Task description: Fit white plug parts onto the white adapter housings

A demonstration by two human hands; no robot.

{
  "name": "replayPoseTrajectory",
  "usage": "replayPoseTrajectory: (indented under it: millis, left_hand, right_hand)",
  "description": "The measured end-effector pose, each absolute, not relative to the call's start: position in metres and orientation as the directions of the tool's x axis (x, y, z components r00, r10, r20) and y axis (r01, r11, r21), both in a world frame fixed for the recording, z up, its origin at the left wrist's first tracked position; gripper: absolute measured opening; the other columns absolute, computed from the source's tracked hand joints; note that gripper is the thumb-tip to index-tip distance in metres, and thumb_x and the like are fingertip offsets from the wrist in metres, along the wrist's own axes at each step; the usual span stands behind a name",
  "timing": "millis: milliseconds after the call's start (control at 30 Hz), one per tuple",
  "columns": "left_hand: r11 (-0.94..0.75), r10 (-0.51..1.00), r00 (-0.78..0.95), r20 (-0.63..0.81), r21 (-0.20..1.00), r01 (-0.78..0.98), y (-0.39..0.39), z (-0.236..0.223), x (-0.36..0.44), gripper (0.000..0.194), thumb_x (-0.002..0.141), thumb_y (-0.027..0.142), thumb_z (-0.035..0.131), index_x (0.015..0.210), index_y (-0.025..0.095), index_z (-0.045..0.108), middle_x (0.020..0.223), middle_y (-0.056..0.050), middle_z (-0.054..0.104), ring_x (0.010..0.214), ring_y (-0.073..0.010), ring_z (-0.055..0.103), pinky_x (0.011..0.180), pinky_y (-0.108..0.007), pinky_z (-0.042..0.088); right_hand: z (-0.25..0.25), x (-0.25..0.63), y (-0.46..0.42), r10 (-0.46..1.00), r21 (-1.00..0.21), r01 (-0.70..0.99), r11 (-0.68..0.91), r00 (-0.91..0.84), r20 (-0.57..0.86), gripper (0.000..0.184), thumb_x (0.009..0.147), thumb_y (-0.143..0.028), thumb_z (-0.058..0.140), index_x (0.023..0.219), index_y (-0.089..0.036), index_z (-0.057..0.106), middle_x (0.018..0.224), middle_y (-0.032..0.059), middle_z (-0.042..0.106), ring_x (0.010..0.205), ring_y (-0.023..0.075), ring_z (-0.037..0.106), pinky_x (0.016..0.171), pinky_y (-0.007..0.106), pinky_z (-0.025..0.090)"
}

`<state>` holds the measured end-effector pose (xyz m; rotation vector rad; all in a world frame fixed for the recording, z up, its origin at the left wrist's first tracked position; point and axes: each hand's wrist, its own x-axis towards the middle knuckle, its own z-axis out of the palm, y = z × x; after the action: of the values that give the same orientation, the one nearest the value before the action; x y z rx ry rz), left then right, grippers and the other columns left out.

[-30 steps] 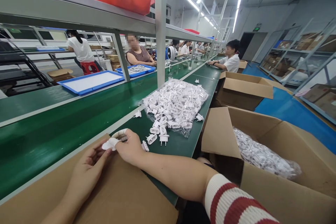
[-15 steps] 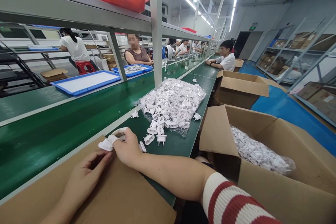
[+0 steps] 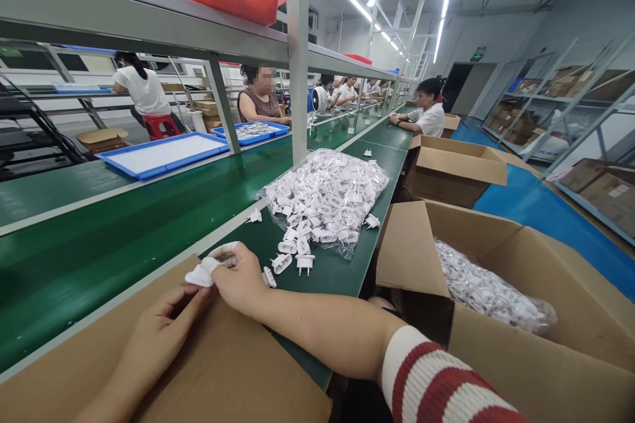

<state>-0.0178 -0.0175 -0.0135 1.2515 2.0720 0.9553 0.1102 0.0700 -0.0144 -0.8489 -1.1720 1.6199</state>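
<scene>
Low over a cardboard sheet (image 3: 238,357), both of my hands meet at a small white plug piece (image 3: 198,276). My left hand (image 3: 166,320) is closed, its thumb and fingertips pinching the near, lower side of the piece. From the other side my right hand (image 3: 241,281) grips it with curled fingers, some wrapped in white coverings. The prongs of this piece are hidden. Just beyond my right hand, several loose white plugs (image 3: 306,263) lie on the green bench. They spill from a clear plastic bag (image 3: 332,188) heaped with more of them.
At right stands an open carton (image 3: 520,344) holding another bag of white parts (image 3: 491,287); a second carton (image 3: 456,165) is behind it. A green conveyor belt (image 3: 149,231) runs along the left. Blue trays (image 3: 163,153) sit beyond it. Co-workers sit farther along the line.
My hands and the plug piece stay almost exactly where they were. Across the belt, a seated co-worker has turned their head and shifted slightly right.
</scene>
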Motion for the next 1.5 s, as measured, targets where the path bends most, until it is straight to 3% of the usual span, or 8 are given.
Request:
replayPoseTrajectory:
  millis: [333, 733, 967, 1200, 1367, 1500]
  left_hand:
    - [0.364, 0.875, -0.469, -0.119, 0.801, 0.476, -0.018, -0.005, -0.015, 0.08, 0.07, 0.085, 0.064, 0.12, 0.024, 0.073, 0.109, -0.006, 0.075, 0.096, -0.0259, 0.068, 0.074, -0.023, 0.054]
    - [0.361, 0.876, -0.469, -0.116, 0.802, 0.476, -0.019, -0.005, -0.014, 0.077, 0.068, 0.083, 0.066, 0.117, 0.025, 0.074, 0.109, -0.006, 0.075, 0.101, -0.0283, 0.068, 0.074, -0.024, 0.054]
    - [0.381, 0.861, -0.493, -0.126, 0.802, 0.459, -0.019, 0.0, -0.011, 0.076, 0.065, 0.082, 0.067, 0.113, 0.024, 0.076, 0.102, -0.006, 0.075, 0.094, -0.0286, 0.068, 0.073, -0.026, 0.054]
    - [0.31, 0.872, -0.484, -0.073, 0.848, 0.43, -0.017, -0.009, -0.02, 0.066, 0.069, 0.074, 0.069, 0.11, 0.022, 0.075, 0.112, -0.006, 0.075, 0.106, -0.0303, 0.068, 0.078, -0.026, 0.053]
    - [0.294, 0.885, -0.462, -0.058, 0.84, 0.457, -0.017, -0.015, -0.026, 0.06, 0.077, 0.07, 0.066, 0.111, 0.021, 0.073, 0.111, -0.007, 0.076, 0.106, -0.0311, 0.068, 0.08, -0.028, 0.052]
    - [0.296, 0.881, -0.468, -0.064, 0.847, 0.441, -0.018, -0.013, -0.024, 0.063, 0.075, 0.072, 0.065, 0.111, 0.021, 0.073, 0.112, -0.008, 0.076, 0.106, -0.0314, 0.068, 0.081, -0.028, 0.052]
  right_hand:
    - [-0.014, 0.111, 0.07, 0.944, -0.951, -0.288, -0.112, -0.329, -0.012, 0.023, 0.074, -0.017, 0.078, 0.095, -0.02, 0.07, 0.092, 0.0007, 0.073, 0.088, 0.0177, 0.071, 0.087, 0.033, 0.059]
    - [-0.022, 0.107, 0.072, 0.937, -0.95, -0.291, -0.113, -0.348, -0.004, 0.023, 0.074, -0.017, 0.076, 0.096, -0.02, 0.073, 0.094, 0.002, 0.074, 0.088, 0.018, 0.071, 0.087, 0.034, 0.059]
    - [-0.023, 0.106, 0.073, 0.927, -0.949, -0.3, -0.096, -0.375, 0.025, 0.025, 0.072, -0.015, 0.075, 0.097, -0.021, 0.074, 0.097, 0.0032, 0.076, 0.091, 0.0185, 0.072, 0.086, 0.032, 0.06]
    - [-0.034, 0.102, 0.074, 0.895, -0.958, -0.282, -0.045, -0.437, 0.086, 0.032, 0.072, -0.016, 0.073, 0.104, -0.023, 0.077, 0.101, 0.0018, 0.078, 0.092, 0.0172, 0.073, 0.09, 0.031, 0.06]
    - [-0.037, 0.101, 0.074, 0.887, -0.97, -0.241, -0.021, -0.452, 0.093, 0.035, 0.072, -0.025, 0.081, 0.108, -0.024, 0.078, 0.103, 0.003, 0.078, 0.092, 0.018, 0.073, 0.086, 0.032, 0.062]
    - [-0.032, 0.102, 0.073, 0.88, -0.973, -0.224, -0.049, -0.471, 0.064, 0.038, 0.07, -0.033, 0.087, 0.105, -0.023, 0.078, 0.102, 0.004, 0.078, 0.094, 0.0195, 0.072, 0.09, 0.035, 0.061]
